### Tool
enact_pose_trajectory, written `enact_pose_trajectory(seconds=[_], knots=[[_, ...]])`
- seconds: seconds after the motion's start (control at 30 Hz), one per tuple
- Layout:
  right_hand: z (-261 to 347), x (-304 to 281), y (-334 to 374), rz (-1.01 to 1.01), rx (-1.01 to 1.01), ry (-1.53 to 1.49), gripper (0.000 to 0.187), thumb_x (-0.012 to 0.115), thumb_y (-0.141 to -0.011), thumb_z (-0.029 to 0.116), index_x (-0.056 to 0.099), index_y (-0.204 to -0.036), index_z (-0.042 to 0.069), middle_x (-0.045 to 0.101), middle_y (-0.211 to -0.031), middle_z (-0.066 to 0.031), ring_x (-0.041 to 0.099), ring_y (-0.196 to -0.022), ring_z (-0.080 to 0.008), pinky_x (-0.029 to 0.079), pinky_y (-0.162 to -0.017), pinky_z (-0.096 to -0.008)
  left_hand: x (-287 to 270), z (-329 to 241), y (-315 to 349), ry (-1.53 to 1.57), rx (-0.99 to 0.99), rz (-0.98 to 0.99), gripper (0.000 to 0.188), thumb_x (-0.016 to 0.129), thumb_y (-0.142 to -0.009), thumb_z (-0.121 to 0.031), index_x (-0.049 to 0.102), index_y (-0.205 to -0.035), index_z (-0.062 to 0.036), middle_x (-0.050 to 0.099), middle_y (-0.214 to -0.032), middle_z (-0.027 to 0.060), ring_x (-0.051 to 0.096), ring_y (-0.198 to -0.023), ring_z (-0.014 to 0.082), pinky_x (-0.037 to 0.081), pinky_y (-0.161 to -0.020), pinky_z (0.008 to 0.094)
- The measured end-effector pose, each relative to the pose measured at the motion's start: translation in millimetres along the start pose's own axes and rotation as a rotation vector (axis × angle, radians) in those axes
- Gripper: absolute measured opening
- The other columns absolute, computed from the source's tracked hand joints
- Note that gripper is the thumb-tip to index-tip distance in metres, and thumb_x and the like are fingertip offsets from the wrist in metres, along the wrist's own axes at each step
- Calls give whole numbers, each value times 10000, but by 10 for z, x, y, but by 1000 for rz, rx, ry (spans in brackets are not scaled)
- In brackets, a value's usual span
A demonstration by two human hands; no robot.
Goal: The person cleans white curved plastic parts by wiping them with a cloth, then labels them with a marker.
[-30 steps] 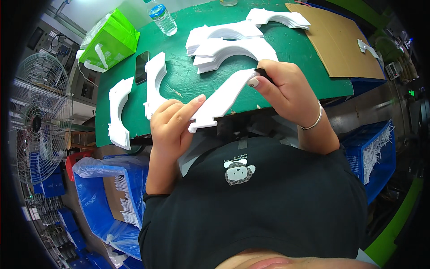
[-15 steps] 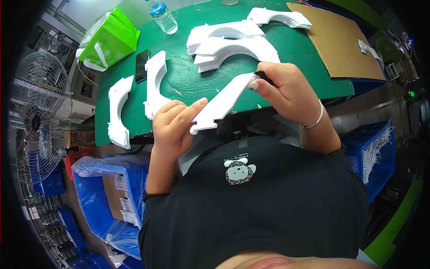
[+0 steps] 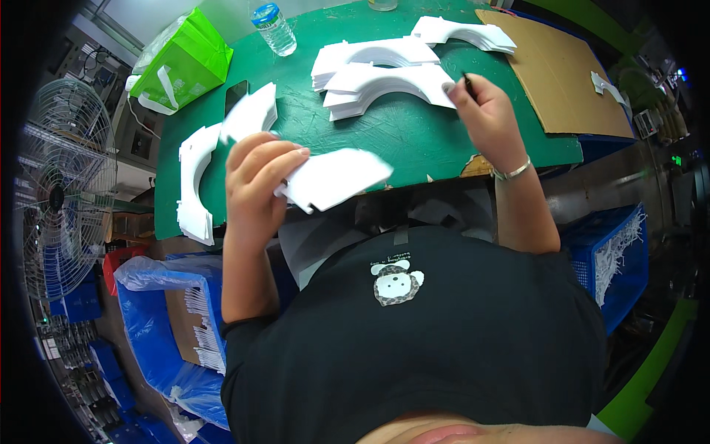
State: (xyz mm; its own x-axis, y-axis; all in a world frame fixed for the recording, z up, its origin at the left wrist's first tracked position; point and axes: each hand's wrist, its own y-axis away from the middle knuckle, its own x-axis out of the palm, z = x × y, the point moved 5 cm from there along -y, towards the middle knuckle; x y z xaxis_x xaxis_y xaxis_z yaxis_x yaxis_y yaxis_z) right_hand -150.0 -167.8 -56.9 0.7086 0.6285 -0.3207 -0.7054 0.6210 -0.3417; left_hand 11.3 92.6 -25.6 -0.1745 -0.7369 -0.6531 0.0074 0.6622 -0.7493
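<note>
Above the green table [image 3: 384, 133], left hand [image 3: 255, 185] grips a white foam piece [image 3: 336, 177], right hand [image 3: 484, 111] pinches a dark tool [image 3: 468, 85].

Foam piece [image 3: 336, 177] in left hand [image 3: 255, 185]: white, matt, smooth. Stacks [image 3: 384, 78] the same foam. Mat [image 3: 399, 137]: green, matt, scored, edge chipped. Cardboard [image 3: 555, 66]: brown, dull. Bottle [image 3: 272, 28]: clear glossy plastic. Bag [image 3: 188, 63]: green, slightly shiny.
</note>
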Motion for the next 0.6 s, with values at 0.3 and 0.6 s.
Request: enact_pose_trajectory(seconds=[0.3,0.6], knots=[[-1299,-178,-88,-196,385,371,460,719,-821,446,616,-837,-3,650,-738,-116,637,-693,-210,510,-649,-334,98,927,574,-192,-220,350,376,601,-729,81,744,-1018,-112,673,-1200,76,554,-1206,318,461,-1006,410],[-1555,-212,-168,-217,474,265,468,748,-807,372,587,-1008,-20,674,-883,-128,657,-792,-215,526,-718,-334,228,1182,840,-95,-287,513,419,562,-743,96,748,-1054,-114,666,-1233,84,524,-1272,331,437,-1051,406]])
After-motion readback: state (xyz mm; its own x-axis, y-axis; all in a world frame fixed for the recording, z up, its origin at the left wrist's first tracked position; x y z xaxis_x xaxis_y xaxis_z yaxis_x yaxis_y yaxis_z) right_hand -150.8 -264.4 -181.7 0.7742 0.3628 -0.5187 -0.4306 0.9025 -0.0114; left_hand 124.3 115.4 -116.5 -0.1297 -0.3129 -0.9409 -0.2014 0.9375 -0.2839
